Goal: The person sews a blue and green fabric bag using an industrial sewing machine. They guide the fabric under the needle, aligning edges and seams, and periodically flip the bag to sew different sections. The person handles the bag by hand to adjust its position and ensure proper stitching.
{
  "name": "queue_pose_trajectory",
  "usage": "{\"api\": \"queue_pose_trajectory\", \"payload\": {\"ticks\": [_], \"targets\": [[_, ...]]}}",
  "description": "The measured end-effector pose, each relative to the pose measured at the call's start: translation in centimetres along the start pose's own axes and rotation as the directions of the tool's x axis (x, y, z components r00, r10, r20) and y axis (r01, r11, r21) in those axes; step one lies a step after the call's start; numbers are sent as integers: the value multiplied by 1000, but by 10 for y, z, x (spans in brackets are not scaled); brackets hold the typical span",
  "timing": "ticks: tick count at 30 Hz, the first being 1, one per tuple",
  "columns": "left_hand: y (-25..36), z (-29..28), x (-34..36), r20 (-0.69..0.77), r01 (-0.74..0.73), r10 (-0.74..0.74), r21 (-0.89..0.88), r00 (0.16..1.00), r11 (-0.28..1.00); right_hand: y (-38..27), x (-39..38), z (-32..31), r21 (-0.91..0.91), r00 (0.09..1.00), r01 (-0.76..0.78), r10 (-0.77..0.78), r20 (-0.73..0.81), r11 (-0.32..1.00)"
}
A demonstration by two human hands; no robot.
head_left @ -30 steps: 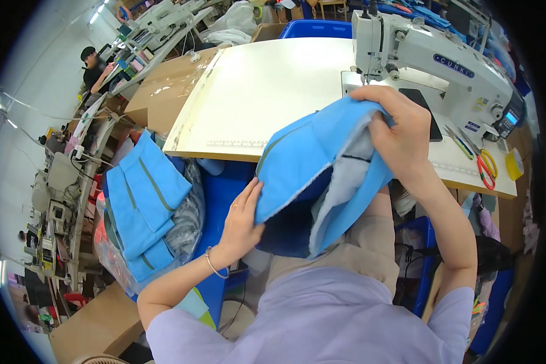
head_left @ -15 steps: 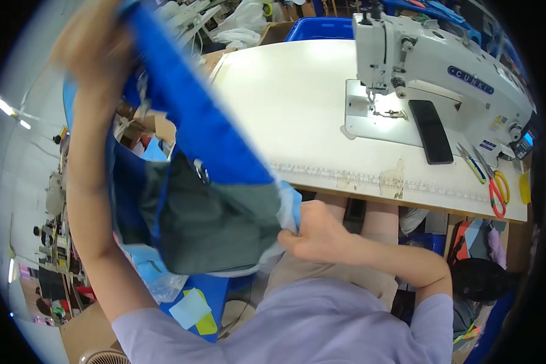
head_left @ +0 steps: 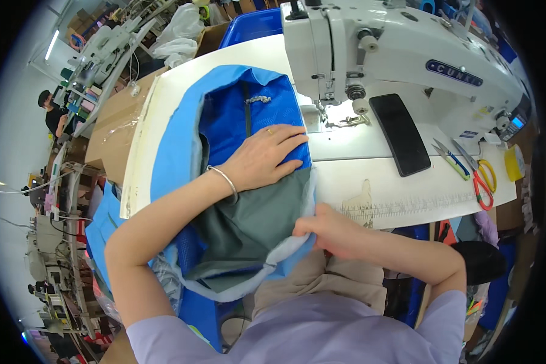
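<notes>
A blue fabric bag [head_left: 175, 148] with a grey-green inner panel [head_left: 249, 224] lies with its mouth upward on the white table, its near part hanging over the front edge. My left hand [head_left: 264, 155] rests flat on the fabric inside it, fingers spread toward the sewing machine. With thumb and fingers closed, my right hand [head_left: 333, 230] grips the bag's pale padded rim at the near right. The bag's right edge lies close to the needle area of a white sewing machine [head_left: 406, 54], left of the presser foot [head_left: 326, 112].
On the table [head_left: 394, 203] right of the bag are a black phone [head_left: 400, 134], thread snips [head_left: 452, 159], scissors [head_left: 482, 182] and a yellow tape roll [head_left: 514, 162]. A blue crate [head_left: 252, 29] and cardboard [head_left: 118, 121] stand beyond. Someone in black [head_left: 53, 115] is far left.
The bag has come down from its raised position onto the table. My left hand has moved from its upper corner to lie flat inside. My right hand keeps its grip on the rim.
</notes>
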State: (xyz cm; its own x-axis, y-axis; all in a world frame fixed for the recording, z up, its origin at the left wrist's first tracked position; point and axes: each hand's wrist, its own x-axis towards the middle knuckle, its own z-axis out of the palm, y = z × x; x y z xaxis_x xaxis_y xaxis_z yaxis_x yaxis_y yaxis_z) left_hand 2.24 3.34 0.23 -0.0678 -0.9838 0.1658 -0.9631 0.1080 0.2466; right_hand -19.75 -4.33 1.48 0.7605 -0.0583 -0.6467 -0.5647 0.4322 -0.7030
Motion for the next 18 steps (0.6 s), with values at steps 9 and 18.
{"api": "queue_pose_trajectory", "payload": {"ticks": [9, 18], "targets": [[-30, 17, 15, 5, -9, 9, 3, 1000, 1000, -27, 12, -60, -764, 236, 467, -770, 592, -444], [-47, 6, 63, 162, -6, 8, -12, 987, 1000, -18, 48, -85, -746, 243, 439, -733, 635, -500]]}}
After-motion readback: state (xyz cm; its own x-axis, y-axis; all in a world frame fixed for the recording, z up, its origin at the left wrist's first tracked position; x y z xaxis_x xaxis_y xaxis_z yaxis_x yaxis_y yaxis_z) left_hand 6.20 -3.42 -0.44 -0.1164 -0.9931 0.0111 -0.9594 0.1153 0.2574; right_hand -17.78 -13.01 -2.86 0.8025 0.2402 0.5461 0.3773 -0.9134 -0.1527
